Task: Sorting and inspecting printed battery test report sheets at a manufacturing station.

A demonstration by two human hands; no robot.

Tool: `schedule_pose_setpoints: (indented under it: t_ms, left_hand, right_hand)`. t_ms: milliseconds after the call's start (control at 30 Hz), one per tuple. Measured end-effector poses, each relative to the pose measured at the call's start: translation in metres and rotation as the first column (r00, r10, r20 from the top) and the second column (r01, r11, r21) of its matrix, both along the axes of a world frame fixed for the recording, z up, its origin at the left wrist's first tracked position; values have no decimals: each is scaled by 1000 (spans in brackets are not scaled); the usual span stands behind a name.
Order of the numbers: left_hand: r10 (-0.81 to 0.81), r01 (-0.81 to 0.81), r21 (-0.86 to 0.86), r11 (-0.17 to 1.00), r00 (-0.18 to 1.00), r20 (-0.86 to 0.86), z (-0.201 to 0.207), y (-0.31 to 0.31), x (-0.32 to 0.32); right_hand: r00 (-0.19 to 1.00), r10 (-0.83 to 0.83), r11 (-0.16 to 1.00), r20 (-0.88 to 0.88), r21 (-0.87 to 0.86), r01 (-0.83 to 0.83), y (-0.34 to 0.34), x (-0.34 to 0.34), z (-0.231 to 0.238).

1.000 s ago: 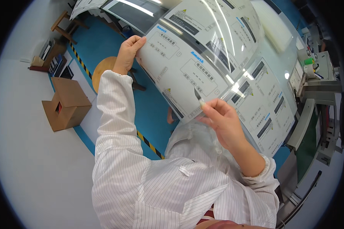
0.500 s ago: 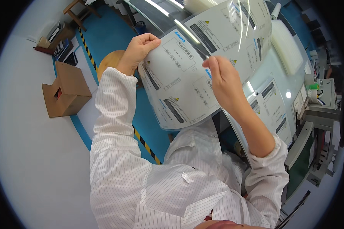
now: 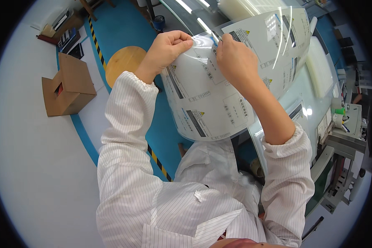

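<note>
A large, clear, flexible sheet (image 3: pixel 213 89) with printed white label panels bows in front of me, over the glass-topped table and past its near-left edge. My left hand (image 3: pixel 163 51) pinches its upper left edge between thumb and fingers. Above the sheet, my right hand (image 3: pixel 239 60) is closed on a thin, pointed metal tool (image 3: pixel 215 36). The tool's tip points up and left, near the sheet's upper edge. Its exact kind is hard to make out, as the fingers cover most of it.
A round wooden stool (image 3: pixel 124 66) stands left of the table. Beyond it lies an open cardboard box (image 3: pixel 74 89). Stacked pale sheets (image 3: pixel 319 70) rest on the table's right, with a metal-framed machine (image 3: pixel 339 151) nearer on that side. Yellow-black tape (image 3: pixel 96 45) marks the blue floor.
My right hand has moved up and slightly left, toward the sheet's upper edge. The left hand, still pinching the sheet, appears shifted right and up; the whole view has shifted somewhat too.
</note>
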State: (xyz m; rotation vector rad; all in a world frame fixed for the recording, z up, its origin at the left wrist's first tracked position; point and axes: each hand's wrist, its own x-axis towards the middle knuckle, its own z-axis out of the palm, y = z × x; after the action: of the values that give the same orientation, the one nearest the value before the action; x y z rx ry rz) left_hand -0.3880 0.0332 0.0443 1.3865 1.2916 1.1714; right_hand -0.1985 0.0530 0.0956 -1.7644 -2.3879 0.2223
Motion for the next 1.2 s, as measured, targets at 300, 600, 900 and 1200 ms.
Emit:
schedule_pose_setpoints:
  t_ms: [300,600,900,1200]
  left_hand:
    - [16,-16,9,1000,1000,-8,5,2,1]
    - [-19,18,47,999,1000,5,6,2,2]
    - [43,-51,107,993,996,82,4,4,12]
    - [6,-20,67,998,978,211,-1,12,5]
  right_hand:
    - [999,6,1000,-51,26,-4,1,0,2]
    - [999,-25,1000,-39,12,25,9,-9,-2]
    - [993,53,985,108,-167,-34,1,18,19]
    - [969,72,960,236,-279,-3,-107,133,-5]
